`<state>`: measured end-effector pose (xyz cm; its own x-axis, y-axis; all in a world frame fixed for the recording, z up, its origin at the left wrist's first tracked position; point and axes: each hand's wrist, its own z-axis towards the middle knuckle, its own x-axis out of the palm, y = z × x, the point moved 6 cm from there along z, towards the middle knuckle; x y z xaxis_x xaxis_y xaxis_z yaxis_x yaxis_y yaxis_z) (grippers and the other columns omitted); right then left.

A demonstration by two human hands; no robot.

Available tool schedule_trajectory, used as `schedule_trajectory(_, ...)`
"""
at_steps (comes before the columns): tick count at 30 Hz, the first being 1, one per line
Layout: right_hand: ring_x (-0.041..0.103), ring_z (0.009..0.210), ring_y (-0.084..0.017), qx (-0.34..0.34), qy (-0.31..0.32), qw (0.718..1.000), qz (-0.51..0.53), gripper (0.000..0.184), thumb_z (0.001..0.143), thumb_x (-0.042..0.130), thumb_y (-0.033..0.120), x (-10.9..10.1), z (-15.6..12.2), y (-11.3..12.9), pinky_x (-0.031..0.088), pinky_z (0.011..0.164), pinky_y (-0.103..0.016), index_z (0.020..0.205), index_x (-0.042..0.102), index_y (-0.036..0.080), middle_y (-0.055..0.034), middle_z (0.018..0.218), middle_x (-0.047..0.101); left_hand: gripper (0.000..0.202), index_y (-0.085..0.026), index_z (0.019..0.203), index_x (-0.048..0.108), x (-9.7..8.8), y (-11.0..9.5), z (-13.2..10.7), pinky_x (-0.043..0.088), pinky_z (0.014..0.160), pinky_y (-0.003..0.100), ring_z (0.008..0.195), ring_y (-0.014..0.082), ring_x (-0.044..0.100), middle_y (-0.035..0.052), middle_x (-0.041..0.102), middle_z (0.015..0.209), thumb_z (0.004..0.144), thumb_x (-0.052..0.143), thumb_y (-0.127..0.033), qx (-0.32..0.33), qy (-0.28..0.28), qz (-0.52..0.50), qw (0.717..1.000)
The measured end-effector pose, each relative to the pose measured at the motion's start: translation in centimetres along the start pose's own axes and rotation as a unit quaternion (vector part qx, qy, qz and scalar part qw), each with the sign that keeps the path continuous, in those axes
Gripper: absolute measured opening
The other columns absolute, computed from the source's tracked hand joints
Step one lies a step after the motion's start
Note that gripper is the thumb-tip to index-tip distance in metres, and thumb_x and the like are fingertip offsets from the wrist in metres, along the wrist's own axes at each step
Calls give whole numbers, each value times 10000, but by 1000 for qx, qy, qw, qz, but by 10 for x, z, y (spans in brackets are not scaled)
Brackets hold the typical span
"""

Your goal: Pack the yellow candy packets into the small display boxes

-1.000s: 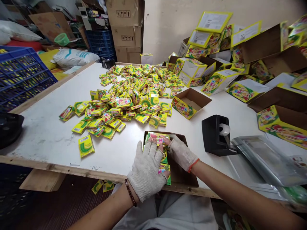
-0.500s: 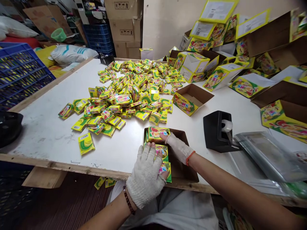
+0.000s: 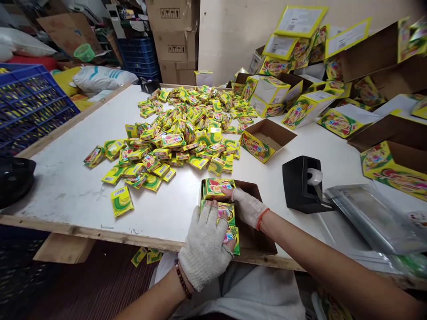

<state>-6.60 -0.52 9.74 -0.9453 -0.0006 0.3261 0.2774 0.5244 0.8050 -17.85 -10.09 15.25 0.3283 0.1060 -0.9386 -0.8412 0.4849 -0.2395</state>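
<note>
An open display carton [image 3: 255, 222] with a brown inside lies at the table's front edge, holding small yellow-green candy boxes along its left side. My left hand [image 3: 207, 249], in a fingerless white knit glove, lies over these boxes with its fingers stretched out, touching the middle candy box [image 3: 228, 209] and the nearest one [image 3: 236, 244]. My right hand [image 3: 248, 206], gloved alike, reaches into the carton. Its thumb presses on the farthest candy box [image 3: 213, 186], closed against that box's right end. The other right fingers are mostly hidden.
A heap of loose candy boxes [image 3: 187, 129] covers the table's middle. An empty display carton [image 3: 267, 140], a black tape dispenser [image 3: 302, 184] and clear plastic sheets [image 3: 370, 218] lie to the right. More cartons [image 3: 300, 84] are piled at the back right. A blue crate [image 3: 33, 106] stands left.
The farthest candy box sits slightly lower in the carton, with my right hand still at it. My left hand stays over the nearer boxes. The whole view has shifted a little.
</note>
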Motion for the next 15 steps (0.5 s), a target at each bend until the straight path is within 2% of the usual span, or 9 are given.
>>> schedule_trajectory(2, 717, 954, -279, 30, 10, 998, 48, 420, 668, 799, 266, 0, -3, -1, 581, 855, -425, 1043, 622, 202, -87, 978, 762, 512, -125, 1297, 610, 0, 0, 0, 383, 1131, 609, 1378, 392, 461, 217, 526, 1455, 897, 591, -444, -5, -2, 1, 1000)
schedule_trajectory(4, 717, 970, -270, 34, -19, 996, 75, 383, 687, 786, 252, -7, -7, -2, 589, 853, -407, 1032, 630, 199, -84, 993, 764, 547, -123, 1317, 601, 0, 0, 0, 381, 1135, 605, 1384, 391, 456, 216, 520, 1462, 890, 600, -465, -12, -4, -1, 1000)
schedule_trajectory(7, 713, 1005, -264, 11, -64, 994, 89, 346, 724, 770, 280, -22, -10, -4, 595, 865, -397, 1038, 643, 209, -73, 1007, 764, 562, -129, 1296, 624, -1, 0, 0, 386, 1143, 581, 1383, 382, 461, 205, 534, 1454, 877, 614, -503, -16, -13, -9, 1000)
schedule_trajectory(9, 709, 1022, -275, -18, -71, 994, 80, 349, 745, 758, 334, -26, -9, -4, 597, 873, -421, 1056, 650, 217, -70, 1023, 763, 554, -137, 1281, 635, -1, -1, 0, 391, 1143, 570, 1379, 371, 468, 192, 555, 1436, 875, 615, -513, -13, -22, -13, 1000)
schedule_trajectory(11, 705, 1036, -296, -39, -78, 994, 71, 370, 757, 745, 389, -26, -9, -3, 597, 882, -457, 1071, 653, 216, -76, 1041, 760, 556, -142, 1294, 628, -1, -1, 0, 399, 1138, 564, 1379, 360, 471, 178, 570, 1424, 878, 609, -511, -14, -34, -16, 999)
schedule_trajectory(15, 686, 1093, -331, -39, -91, 992, 85, 430, 742, 755, 426, -20, -14, -4, 585, 921, -503, 1106, 663, 217, -88, 1071, 754, 562, -152, 1285, 639, 1, 0, -3, 419, 1126, 529, 1362, 335, 493, 146, 603, 1398, 874, 598, -533, -29, -83, -22, 996)
